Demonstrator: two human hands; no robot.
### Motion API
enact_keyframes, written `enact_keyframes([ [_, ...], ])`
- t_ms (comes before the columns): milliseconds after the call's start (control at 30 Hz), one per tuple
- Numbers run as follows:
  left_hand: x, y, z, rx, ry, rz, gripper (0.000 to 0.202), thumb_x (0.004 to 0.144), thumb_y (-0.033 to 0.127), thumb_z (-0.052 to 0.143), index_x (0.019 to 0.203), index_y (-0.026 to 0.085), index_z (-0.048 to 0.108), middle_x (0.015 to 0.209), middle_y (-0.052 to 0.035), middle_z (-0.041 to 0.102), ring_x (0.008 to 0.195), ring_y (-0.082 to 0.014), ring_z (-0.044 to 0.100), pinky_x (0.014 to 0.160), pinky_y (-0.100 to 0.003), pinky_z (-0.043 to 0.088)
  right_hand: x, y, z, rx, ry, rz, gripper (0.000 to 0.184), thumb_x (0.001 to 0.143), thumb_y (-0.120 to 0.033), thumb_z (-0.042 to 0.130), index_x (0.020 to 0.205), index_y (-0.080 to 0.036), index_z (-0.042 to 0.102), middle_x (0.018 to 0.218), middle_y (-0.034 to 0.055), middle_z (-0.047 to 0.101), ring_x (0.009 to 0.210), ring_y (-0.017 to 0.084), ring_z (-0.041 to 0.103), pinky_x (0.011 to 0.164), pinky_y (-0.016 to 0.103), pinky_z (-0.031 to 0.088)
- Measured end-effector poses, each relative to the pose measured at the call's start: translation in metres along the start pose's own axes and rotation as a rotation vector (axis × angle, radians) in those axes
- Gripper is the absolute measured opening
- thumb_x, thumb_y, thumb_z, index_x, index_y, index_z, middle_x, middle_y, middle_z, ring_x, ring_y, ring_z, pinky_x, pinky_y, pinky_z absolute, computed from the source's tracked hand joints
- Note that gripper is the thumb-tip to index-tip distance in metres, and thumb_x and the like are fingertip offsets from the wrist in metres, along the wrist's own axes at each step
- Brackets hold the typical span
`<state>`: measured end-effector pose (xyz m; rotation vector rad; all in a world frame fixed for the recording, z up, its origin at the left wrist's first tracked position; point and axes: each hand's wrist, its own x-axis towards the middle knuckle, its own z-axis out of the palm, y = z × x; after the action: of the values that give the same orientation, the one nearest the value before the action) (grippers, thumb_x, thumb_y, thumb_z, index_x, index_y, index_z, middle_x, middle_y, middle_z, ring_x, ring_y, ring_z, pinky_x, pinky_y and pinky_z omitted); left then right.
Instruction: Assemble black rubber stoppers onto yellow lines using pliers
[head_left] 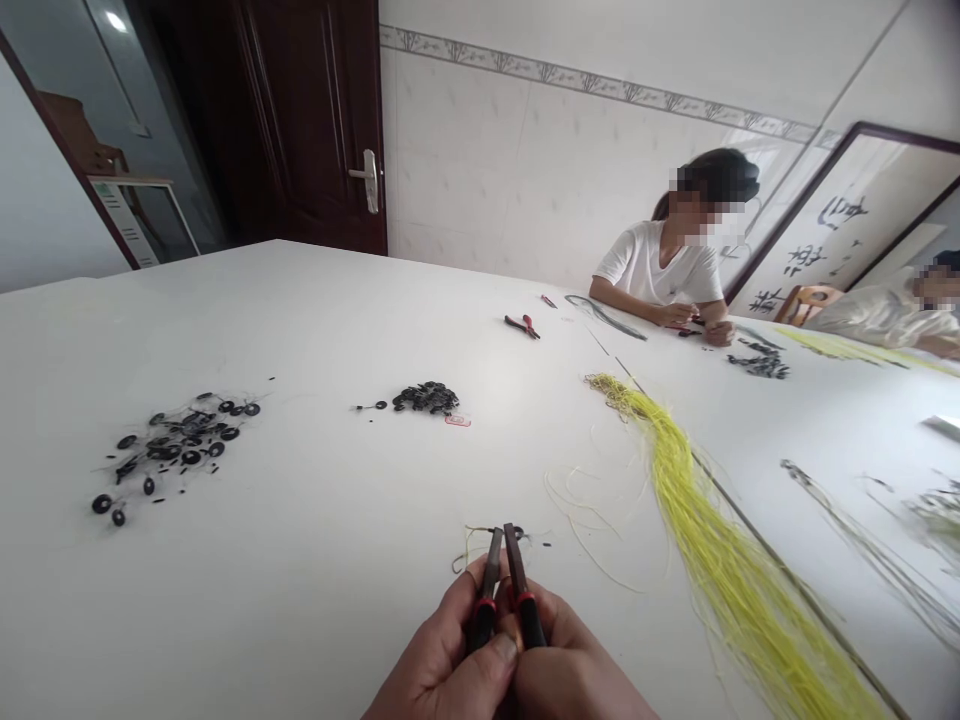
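Observation:
Both my hands meet at the bottom middle of the view. My left hand [442, 660] and my right hand [570, 670] are closed around two dark pliers-like tools [501, 585] with red collars, their tips pointing away from me. At the tips lies a small black ring with a short yellow thread [469, 545] on the white table [315, 330]. A long bundle of yellow threads [720, 550] runs along the table to the right of my hands.
Black rings lie in a pile at the left [176, 445] and another further back [426, 398]. Red-handled pliers [523, 325] lie mid-table. A person in a white shirt [664, 275] sits at the far right side, handling small parts. A dark door [307, 120] stands behind.

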<state>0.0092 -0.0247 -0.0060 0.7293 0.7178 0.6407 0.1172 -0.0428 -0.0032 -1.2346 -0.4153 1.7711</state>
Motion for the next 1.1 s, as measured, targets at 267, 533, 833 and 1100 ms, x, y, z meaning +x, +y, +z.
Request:
enact_keyframes([
  [267,-0.003,0.008,0.006,0.013,0.008,-0.080,0.044,0.072,0.036,0.061,0.113,0.024,0.053,0.085,-0.0022,0.059,0.078,-0.0153,0.053,0.073,-0.026,0.041,-0.002,-0.006,-0.005,-0.151,-0.077,0.057,0.021,0.039,-0.008,0.036,0.056,-0.017,0.045,0.035,-0.0072,0.041,0.031,0.005,0.033,0.033,0.017,0.020],
  [533,-0.002,-0.002,0.002,-0.097,-0.028,-0.105,0.038,0.081,0.029,0.053,0.118,0.027,0.045,0.075,0.0026,0.053,0.061,-0.0078,0.049,0.060,-0.021,0.040,-0.004,-0.003,-0.007,-0.157,-0.059,0.053,0.022,0.037,-0.006,0.036,0.053,-0.016,0.047,0.034,-0.0050,0.046,0.031,0.006,0.036,0.031,0.016,0.023],
  [833,-0.001,-0.001,0.002,-0.112,-0.022,-0.107,0.038,0.079,0.029,0.055,0.116,0.027,0.048,0.072,0.0028,0.053,0.062,-0.0100,0.052,0.061,-0.023,0.040,-0.005,-0.006,-0.007,-0.179,-0.074,0.058,0.021,0.039,-0.007,0.037,0.056,-0.016,0.047,0.034,-0.0038,0.045,0.031,0.006,0.036,0.032,0.018,0.024],
  [1100,-0.001,0.003,0.003,-0.104,0.012,-0.139,0.037,0.076,0.029,0.058,0.112,0.023,0.052,0.073,0.0015,0.054,0.062,-0.0104,0.051,0.060,-0.022,0.040,0.003,-0.001,-0.012,-0.189,-0.116,0.041,0.021,0.041,-0.009,0.038,0.058,-0.017,0.047,0.034,-0.0062,0.043,0.028,0.005,0.033,0.030,0.017,0.022],
])
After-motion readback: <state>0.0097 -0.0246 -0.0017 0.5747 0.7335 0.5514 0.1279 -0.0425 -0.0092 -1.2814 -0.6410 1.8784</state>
